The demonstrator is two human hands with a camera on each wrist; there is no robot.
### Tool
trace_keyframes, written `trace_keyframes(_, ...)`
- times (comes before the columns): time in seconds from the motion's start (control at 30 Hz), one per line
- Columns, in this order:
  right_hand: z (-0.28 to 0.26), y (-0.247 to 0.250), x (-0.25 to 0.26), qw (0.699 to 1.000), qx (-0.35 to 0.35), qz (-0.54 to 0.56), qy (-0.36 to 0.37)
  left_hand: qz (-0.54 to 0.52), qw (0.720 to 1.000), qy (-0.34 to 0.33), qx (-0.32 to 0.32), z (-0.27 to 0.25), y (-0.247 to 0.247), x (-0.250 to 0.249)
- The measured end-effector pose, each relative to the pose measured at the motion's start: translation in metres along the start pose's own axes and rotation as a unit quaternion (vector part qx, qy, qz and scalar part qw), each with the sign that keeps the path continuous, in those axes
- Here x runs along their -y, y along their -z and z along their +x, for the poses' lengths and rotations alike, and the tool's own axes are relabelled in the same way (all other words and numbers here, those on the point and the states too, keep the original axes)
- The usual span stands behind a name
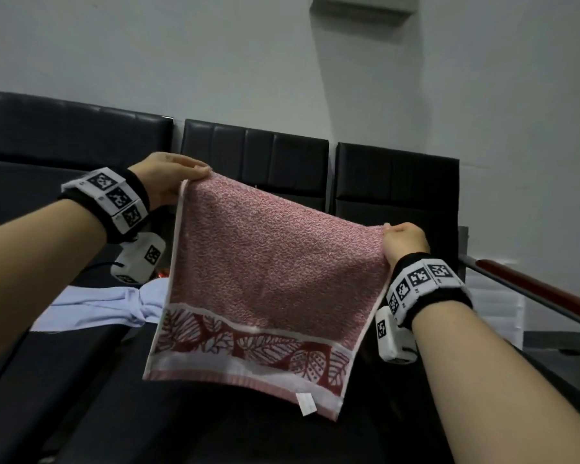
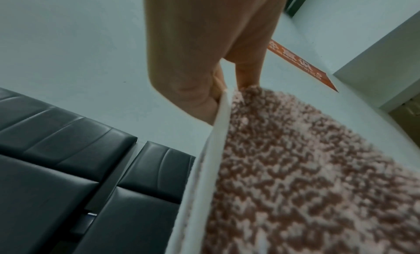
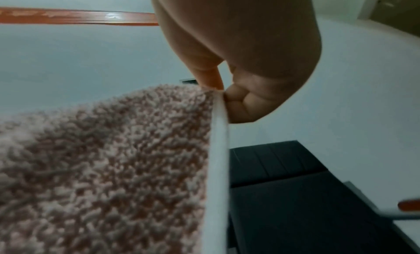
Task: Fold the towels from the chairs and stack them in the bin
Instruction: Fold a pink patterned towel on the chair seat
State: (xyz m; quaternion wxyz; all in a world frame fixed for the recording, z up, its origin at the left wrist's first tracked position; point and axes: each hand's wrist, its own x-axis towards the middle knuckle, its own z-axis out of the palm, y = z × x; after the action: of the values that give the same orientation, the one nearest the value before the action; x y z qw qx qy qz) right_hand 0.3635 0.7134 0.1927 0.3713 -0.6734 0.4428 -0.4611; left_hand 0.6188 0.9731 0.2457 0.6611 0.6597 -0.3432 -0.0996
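A pink terry towel (image 1: 272, 262) with a red leaf border and a small white tag hangs in the air in front of the black chairs (image 1: 255, 155). It looks doubled over along its top edge. My left hand (image 1: 195, 170) pinches its upper left corner, and my right hand (image 1: 387, 229) pinches its upper right corner, lower than the left. In the left wrist view thumb and finger of the left hand (image 2: 229, 89) clamp the towel (image 2: 306, 177) at its white hem. The right wrist view shows the right hand (image 3: 221, 91) doing the same on the towel (image 3: 109, 159). No bin is in view.
A pale blue cloth (image 1: 108, 304) lies crumpled on the left chair seat. A red-topped armrest (image 1: 533, 289) juts out at the right. The grey wall (image 1: 215, 61) rises behind the row of chairs.
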Motion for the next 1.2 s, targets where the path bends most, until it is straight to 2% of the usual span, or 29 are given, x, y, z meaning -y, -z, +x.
trace_keyframes(0.13,-0.005,0.003,0.003,0.997,0.036,-0.038,-0.054,-0.011,0.999,-0.023,0.024,-0.006,0.001,-0.001)
trace_keyframes(0.2,-0.008,0.008,0.004,0.994,0.053,-0.019,-0.095,0.008,1.000,-0.025,0.007,-0.006,-0.001,0.002)
trace_keyframes(0.33,-0.013,0.012,0.006,0.987,0.117,0.049,-0.102,0.068,0.997,-0.011,-0.040,-0.001,-0.002,0.009)
trace_keyframes(0.43,-0.016,0.021,0.007,0.967,0.183,0.135,-0.117,0.060,0.998,0.011,-0.002,0.002,0.006,0.010)
trace_keyframes(0.53,-0.027,0.035,0.014,0.962,0.222,0.127,-0.093,0.096,0.995,0.015,0.035,-0.003,0.011,0.010)
trace_keyframes(0.6,-0.029,0.038,0.015,0.969,0.215,0.107,-0.064,0.136,0.990,-0.006,0.036,-0.008,0.011,0.010)
trace_keyframes(0.73,-0.032,0.041,0.019,0.987,0.159,-0.014,-0.010,0.165,0.985,-0.046,0.000,-0.009,0.010,0.012)
trace_keyframes(0.8,-0.032,0.045,0.020,0.993,0.115,-0.038,0.011,0.182,0.981,-0.059,-0.023,-0.009,0.007,0.012)
trace_keyframes(0.87,-0.033,0.049,0.021,0.995,0.086,-0.042,0.025,0.192,0.979,-0.066,-0.028,-0.008,0.005,0.010)
trace_keyframes(0.97,-0.034,0.055,0.023,0.994,0.077,-0.035,0.065,0.207,0.975,-0.077,-0.029,-0.008,0.003,0.004)
trace_keyframes(1.2,-0.035,0.072,0.030,0.995,0.061,0.015,0.076,0.194,0.972,-0.119,-0.052,-0.014,-0.003,-0.018)
